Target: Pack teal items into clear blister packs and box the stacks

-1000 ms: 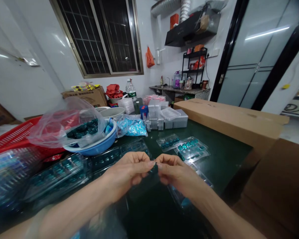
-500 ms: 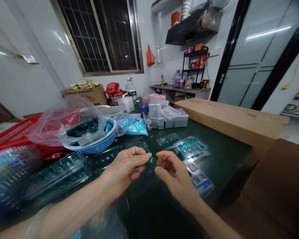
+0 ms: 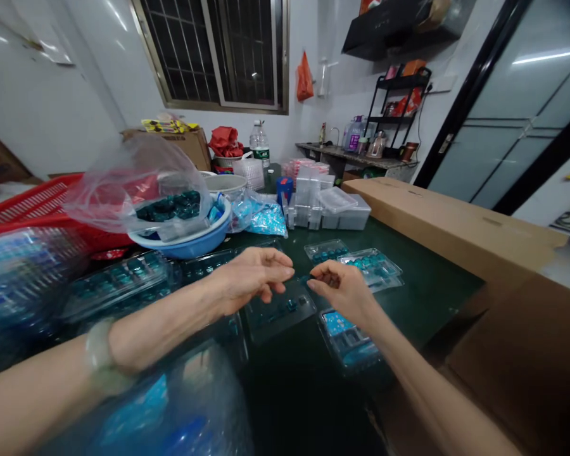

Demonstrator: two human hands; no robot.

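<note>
My left hand (image 3: 259,275) hovers over a clear plastic tray (image 3: 266,323), thumb and fingers slightly apart, with nothing visible in them. One small teal piece (image 3: 291,305) sits in that tray. My right hand (image 3: 344,288) is on the tray's right side, fingers curled and thumb close to the index finger; a dark teal bit shows near its tips, but I cannot tell whether it is held. Below the right hand lies a clear compartment tray (image 3: 346,342) with a light-blue patterned insert. Beyond are clear trays of teal pieces (image 3: 370,263). A pale bangle (image 3: 103,358) circles my left wrist.
At left are a red basket (image 3: 33,206), a light-blue basin (image 3: 190,244) holding a bag of teal pieces, and stacked clear trays (image 3: 118,285). A blue glittery packet (image 3: 268,218) and clear boxes (image 3: 344,212) stand behind. A cardboard box (image 3: 446,218) borders the right.
My left fingers have loosened from a pinch. My right fingertips have drawn closer together. The view has shifted, bringing the tray with the blue insert out from behind my right hand.
</note>
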